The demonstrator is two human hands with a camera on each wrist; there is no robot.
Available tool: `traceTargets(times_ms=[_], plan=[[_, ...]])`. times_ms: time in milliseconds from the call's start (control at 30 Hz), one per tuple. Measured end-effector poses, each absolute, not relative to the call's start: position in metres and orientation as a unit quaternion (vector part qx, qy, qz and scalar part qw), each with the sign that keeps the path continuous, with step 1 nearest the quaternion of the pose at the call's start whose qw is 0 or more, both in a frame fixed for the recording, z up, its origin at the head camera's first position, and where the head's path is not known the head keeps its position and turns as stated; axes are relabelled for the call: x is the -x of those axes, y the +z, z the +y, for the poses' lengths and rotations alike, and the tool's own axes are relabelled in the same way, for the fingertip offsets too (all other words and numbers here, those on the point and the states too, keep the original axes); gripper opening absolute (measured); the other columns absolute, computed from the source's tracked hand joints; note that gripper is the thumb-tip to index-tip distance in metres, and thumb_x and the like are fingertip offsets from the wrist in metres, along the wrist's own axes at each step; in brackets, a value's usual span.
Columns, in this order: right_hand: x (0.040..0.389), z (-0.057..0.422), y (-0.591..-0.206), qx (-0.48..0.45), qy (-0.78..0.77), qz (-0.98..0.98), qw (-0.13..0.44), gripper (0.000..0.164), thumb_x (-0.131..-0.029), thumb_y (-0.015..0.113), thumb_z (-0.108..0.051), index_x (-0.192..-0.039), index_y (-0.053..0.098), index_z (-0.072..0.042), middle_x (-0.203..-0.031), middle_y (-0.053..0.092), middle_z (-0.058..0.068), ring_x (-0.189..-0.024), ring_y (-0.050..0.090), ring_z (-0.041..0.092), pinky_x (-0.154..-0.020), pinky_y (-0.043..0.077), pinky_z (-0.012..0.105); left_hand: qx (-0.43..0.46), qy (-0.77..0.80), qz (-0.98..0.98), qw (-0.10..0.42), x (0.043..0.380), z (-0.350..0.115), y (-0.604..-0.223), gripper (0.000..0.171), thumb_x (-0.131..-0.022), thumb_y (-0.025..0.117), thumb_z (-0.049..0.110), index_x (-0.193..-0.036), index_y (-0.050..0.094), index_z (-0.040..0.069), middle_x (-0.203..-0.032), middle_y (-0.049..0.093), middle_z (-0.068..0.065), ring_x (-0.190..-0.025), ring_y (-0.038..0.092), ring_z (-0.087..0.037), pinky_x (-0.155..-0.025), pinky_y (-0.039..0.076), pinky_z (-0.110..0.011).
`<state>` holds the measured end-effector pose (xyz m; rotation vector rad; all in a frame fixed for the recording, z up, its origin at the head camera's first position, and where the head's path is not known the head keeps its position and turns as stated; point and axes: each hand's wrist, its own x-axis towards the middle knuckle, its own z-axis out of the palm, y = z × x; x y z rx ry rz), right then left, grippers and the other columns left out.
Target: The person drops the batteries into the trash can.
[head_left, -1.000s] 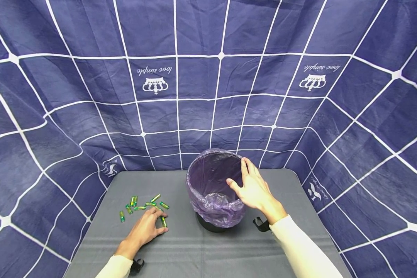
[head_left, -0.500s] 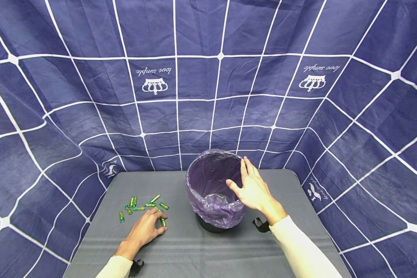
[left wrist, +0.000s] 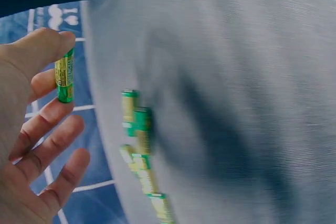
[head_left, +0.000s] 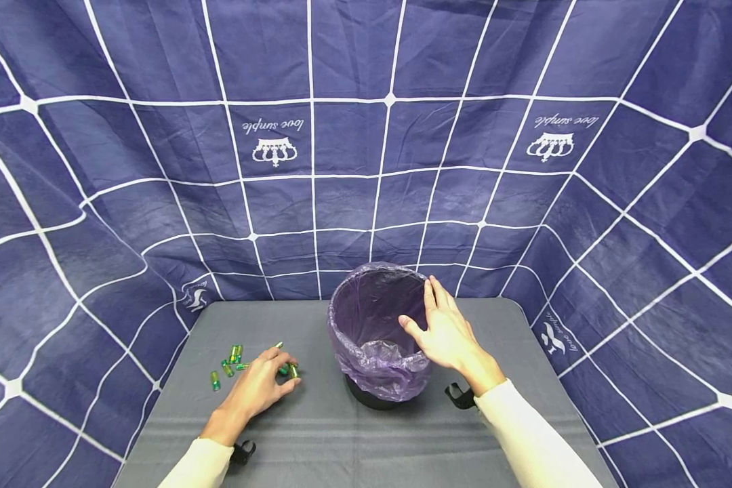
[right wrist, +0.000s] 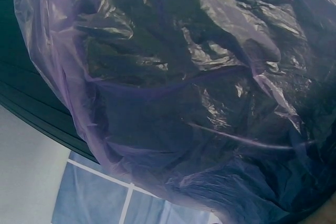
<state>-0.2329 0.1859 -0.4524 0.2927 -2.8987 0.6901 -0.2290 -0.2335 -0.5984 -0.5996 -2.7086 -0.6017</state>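
Observation:
My left hand [head_left: 262, 385] pinches a green and yellow battery [left wrist: 64, 77] between thumb and fingers, the other fingers spread apart in the left wrist view. Just past those fingertips lie more of the same batteries [left wrist: 143, 129], scattered on the grey table. A dark bin lined with a thin purple bag [head_left: 381, 379] stands at the middle of the table. On its right rim rests my right hand [head_left: 448, 335], fingers straight and thumb out over the opening. The right wrist view is filled by the crumpled purple bag [right wrist: 157, 114], with most of that hand out of frame.
To the left, several loose batteries [head_left: 234, 354] lie in a small group, one battery [head_left: 215, 380] a little apart. Blue cloth [head_left: 348, 203] with white lines hangs behind the grey table [head_left: 354, 447] and at both sides.
My left hand has moved slightly up and to the right, and a battery is now up between its fingers. The right hand and the bin stay where they were.

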Motion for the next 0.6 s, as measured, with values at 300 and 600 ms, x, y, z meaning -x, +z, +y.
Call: traceTargets(times_ms=[300, 600], plan=[[0.234, 0.187, -0.453, -0.096, 0.232, -0.965, 0.073, 0.105, -0.114, 0.059, -0.067, -0.184, 0.022, 0.002, -0.196, 0.015, 0.02, -0.18, 0.028, 0.047, -0.126, 0.05, 0.078, 0.257, -0.223, -0.908, 0.242, 0.248, -0.214, -0.536, 0.037, -0.087, 0.105, 0.025, -0.117, 0.086, 0.016, -0.111, 0.08, -0.002, -0.105, 0.082, -0.027, -0.086, 0.069, -0.052], [0.234, 0.186, -0.454, -0.095, 0.233, -0.965, 0.077, 0.106, -0.112, 0.063, -0.064, -0.184, 0.022, 0.001, -0.196, 0.015, 0.019, -0.179, 0.028, 0.047, -0.125, 0.05, 0.078, 0.303, -0.241, -0.869, 0.309, 0.263, -0.19, -0.466, 0.034, -0.088, 0.102, 0.022, -0.117, 0.086, 0.012, -0.112, 0.08, -0.006, -0.109, 0.081, -0.03, -0.091, 0.068, -0.053]])
